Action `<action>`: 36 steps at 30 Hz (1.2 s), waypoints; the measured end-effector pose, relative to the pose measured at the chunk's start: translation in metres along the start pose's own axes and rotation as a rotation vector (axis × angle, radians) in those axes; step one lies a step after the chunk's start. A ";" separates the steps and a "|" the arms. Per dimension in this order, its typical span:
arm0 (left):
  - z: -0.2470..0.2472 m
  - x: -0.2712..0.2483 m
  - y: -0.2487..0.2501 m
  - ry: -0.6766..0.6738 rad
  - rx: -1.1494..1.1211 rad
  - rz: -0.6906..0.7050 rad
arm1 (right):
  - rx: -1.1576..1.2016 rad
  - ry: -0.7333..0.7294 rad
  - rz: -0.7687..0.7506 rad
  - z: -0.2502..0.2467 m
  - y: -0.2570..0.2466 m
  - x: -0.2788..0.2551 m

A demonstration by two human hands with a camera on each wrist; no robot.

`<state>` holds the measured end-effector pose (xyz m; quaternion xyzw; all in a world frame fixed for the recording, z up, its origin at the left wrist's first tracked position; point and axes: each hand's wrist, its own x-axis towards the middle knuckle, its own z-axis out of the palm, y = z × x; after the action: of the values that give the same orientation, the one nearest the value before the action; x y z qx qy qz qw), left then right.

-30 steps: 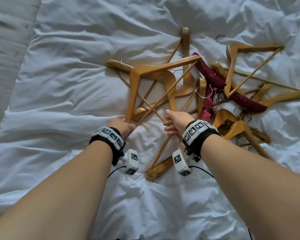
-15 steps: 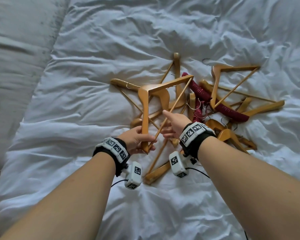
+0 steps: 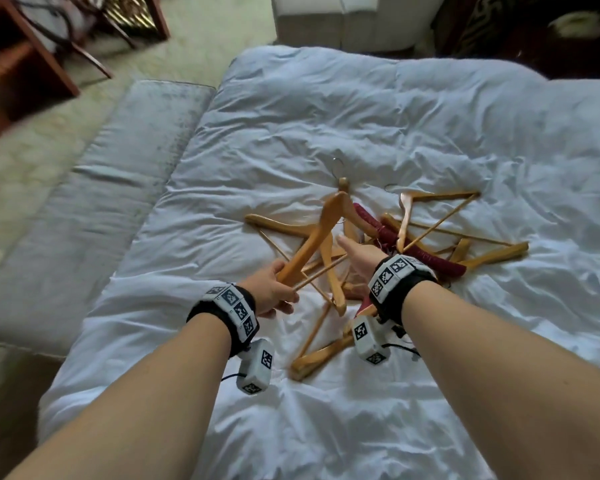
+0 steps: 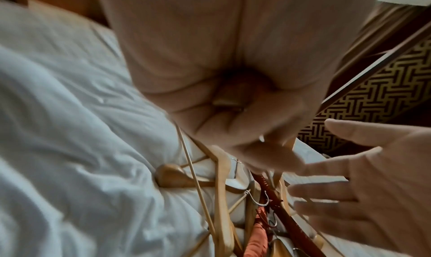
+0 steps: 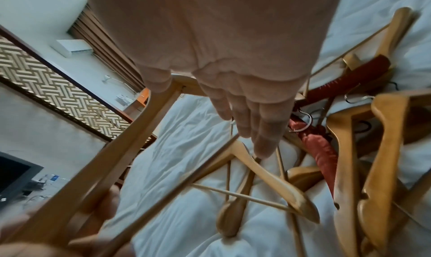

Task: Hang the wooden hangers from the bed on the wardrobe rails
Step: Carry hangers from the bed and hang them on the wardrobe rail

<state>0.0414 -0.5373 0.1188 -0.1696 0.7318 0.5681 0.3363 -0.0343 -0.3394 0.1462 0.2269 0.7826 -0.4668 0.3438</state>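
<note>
Two bare forearms without sleeves. Each wrist wears a black band (image 3: 222, 318) faced with white square tiles printed with black-and-white coded markers; the right wrist's band (image 3: 400, 278) matches it. Under each wrist hangs a small white box-shaped camera unit (image 3: 257, 370), also marked with coded squares, the other (image 3: 368, 336) trailing a thin black cable (image 3: 400, 348).

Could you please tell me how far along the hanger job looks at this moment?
Nothing looks hung yet, and no wardrobe rail is in view. In hand: the left hand grips one end of a wooden hanger raised off the pile, while the right hand reaches in open. Left: the remaining hangers, some padded red, lie tangled on the white duvet.
</note>
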 end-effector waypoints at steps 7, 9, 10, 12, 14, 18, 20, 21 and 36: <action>-0.007 -0.101 -0.004 0.294 0.481 -0.050 | 0.152 0.019 -0.115 -0.025 -0.016 -0.061; -0.005 -0.135 -0.015 0.347 0.552 -0.079 | 0.204 -0.055 -0.120 -0.020 -0.015 -0.076; -0.004 -0.150 -0.023 0.369 0.553 -0.087 | 0.228 -0.079 -0.117 -0.014 -0.014 -0.083; -0.001 -0.180 -0.042 0.440 0.543 -0.098 | 0.298 -0.120 -0.123 0.007 -0.009 -0.094; 0.005 -0.215 -0.071 0.523 0.499 -0.137 | 0.352 -0.183 -0.130 0.039 -0.001 -0.111; 0.016 -0.280 -0.145 0.630 0.277 -0.270 | 0.310 -0.381 -0.188 0.110 0.018 -0.161; 0.021 -0.307 -0.176 0.659 0.122 -0.326 | 0.326 -0.430 -0.159 0.140 0.025 -0.187; 0.027 -0.322 -0.190 0.672 0.063 -0.344 | 0.280 -0.459 -0.167 0.156 0.031 -0.200; 0.153 -0.575 -0.351 1.256 -0.593 -0.229 | -0.877 -1.161 -0.705 0.349 0.186 -0.470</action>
<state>0.7197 -0.5742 0.2411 -0.6261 0.5793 0.4992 -0.1523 0.5156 -0.5794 0.2774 -0.4674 0.6167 -0.2416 0.5855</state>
